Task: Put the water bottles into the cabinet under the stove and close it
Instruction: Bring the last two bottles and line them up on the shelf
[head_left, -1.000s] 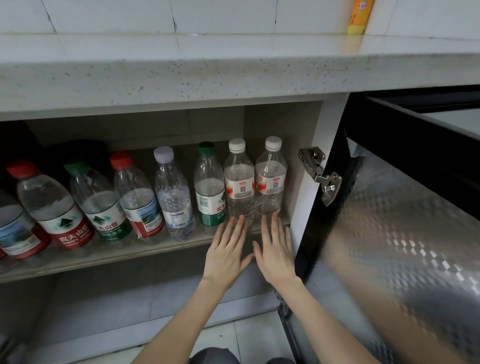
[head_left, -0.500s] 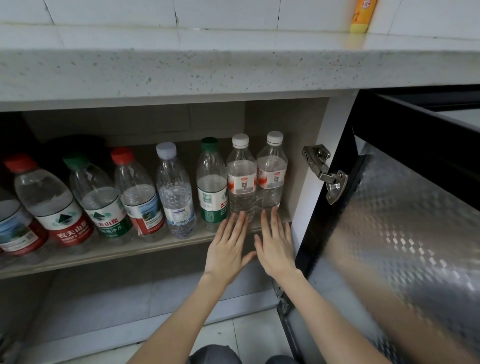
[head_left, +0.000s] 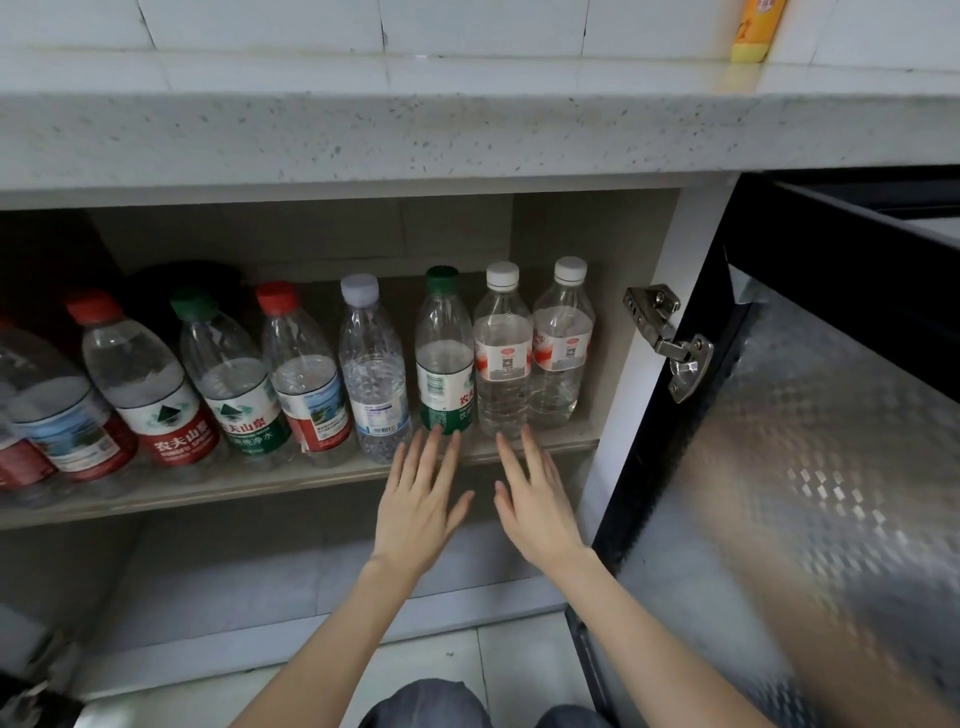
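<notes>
Several water bottles stand in a row on the cabinet shelf (head_left: 291, 480) under the stone counter. At the right end are two white-capped bottles (head_left: 562, 353), then a green-capped bottle (head_left: 444, 364) and a pale-capped one (head_left: 373, 374). Red- and green-capped bottles (head_left: 306, 384) continue to the left. My left hand (head_left: 423, 499) reaches flat toward the shelf edge, its fingertips right at the base of the green-capped bottle. My right hand (head_left: 535, 499) is flat beside it, fingertips at the foot of the white-capped bottles. Neither hand holds anything.
The cabinet door (head_left: 810, 493), black-framed with patterned metal, stands open at the right on a steel hinge (head_left: 670, 343). The speckled counter (head_left: 415, 135) overhangs above, with a yellow-orange container (head_left: 753, 31) at its back. My knees show at the bottom edge.
My hands have drifted slightly left and apart, fingers still straight at the shelf front. The view has moved in closer. The bottles have not moved.
</notes>
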